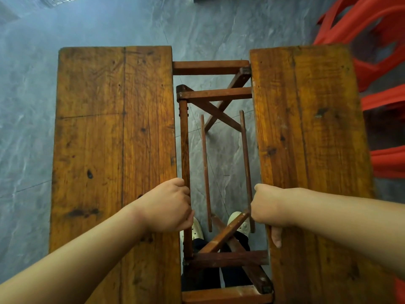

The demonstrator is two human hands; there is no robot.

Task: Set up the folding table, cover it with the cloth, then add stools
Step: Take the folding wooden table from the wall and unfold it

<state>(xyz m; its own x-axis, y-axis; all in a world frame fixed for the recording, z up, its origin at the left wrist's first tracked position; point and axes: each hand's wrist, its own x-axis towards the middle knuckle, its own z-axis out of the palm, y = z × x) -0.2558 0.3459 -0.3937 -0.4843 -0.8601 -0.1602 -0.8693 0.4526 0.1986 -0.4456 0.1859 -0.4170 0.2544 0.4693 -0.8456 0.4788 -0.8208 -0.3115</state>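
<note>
While looking straight down on the folding table (114, 139) from its near end: two worn plank leaves (306, 128) lying flat and well apart, open frame between them. With the left hand (168, 207) clenched round the long rail (185, 150) that runs along the inner edge of the table's left leaf, knuckles up. With the right hand (269, 205) hooked over the inner edge of the table's right leaf, fingers curled out of sight under the wood, thumb (276, 236) lying on top. Inside the table's opening, crossbars (210, 67) at far and near ends, crossed legs (221, 110) beneath, two thin slats (206, 172) running lengthwise. Below the table, seen through the opening, a pair of pale shoes (197, 229) on the grey floor (87, 25). To the right of the table, stacked red plastic seats (383, 62), near its right leaf.
</note>
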